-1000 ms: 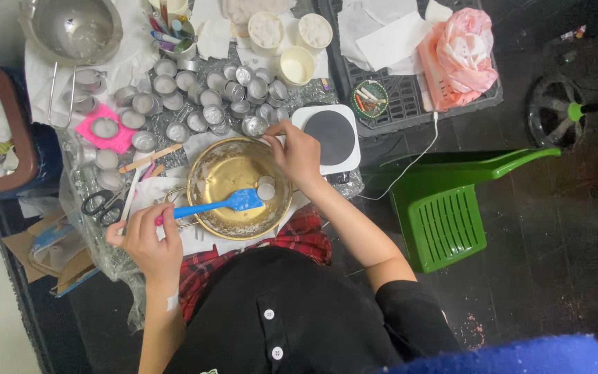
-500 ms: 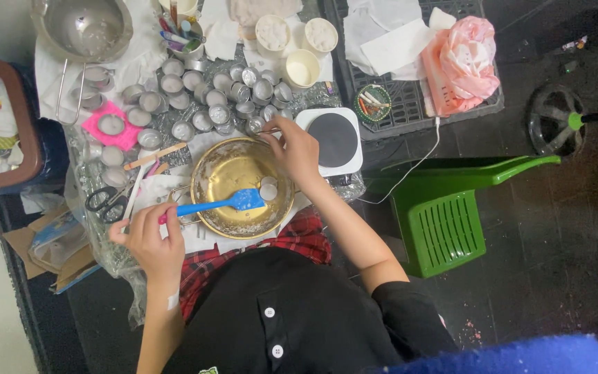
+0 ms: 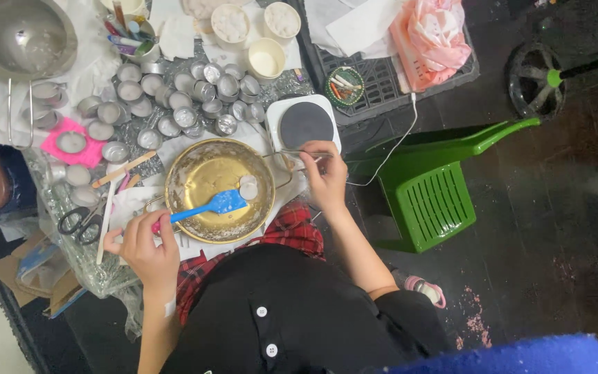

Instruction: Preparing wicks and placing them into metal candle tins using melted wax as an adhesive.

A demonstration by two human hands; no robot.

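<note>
A wide golden bowl (image 3: 195, 156) sits on the cluttered work surface in front of me, with a couple of white wax discs (image 3: 248, 187) lying inside. My left hand (image 3: 140, 242) grips the pink handle of a blue spatula (image 3: 219, 203), and its blade rests in the bowl. My right hand (image 3: 325, 176) is just outside the bowl's right rim. It pinches a thin metal tool (image 3: 292, 154) that points left over the rim. A white hot plate (image 3: 304, 125) with a round black top stands directly behind that hand.
Several small metal cups (image 3: 195, 97) crowd the surface behind the bowl, beside paper cups (image 3: 268, 59) and a steel bowl (image 3: 22, 34). Scissors (image 3: 77, 221) lie at the left. A green plastic stool (image 3: 430, 201) stands at the right, with a black crate (image 3: 382, 76) and a pink bag (image 3: 430, 34) beyond it.
My right hand has drawn back from over the bowl to its right rim, by the hot plate. The left hand and spatula have stayed put.
</note>
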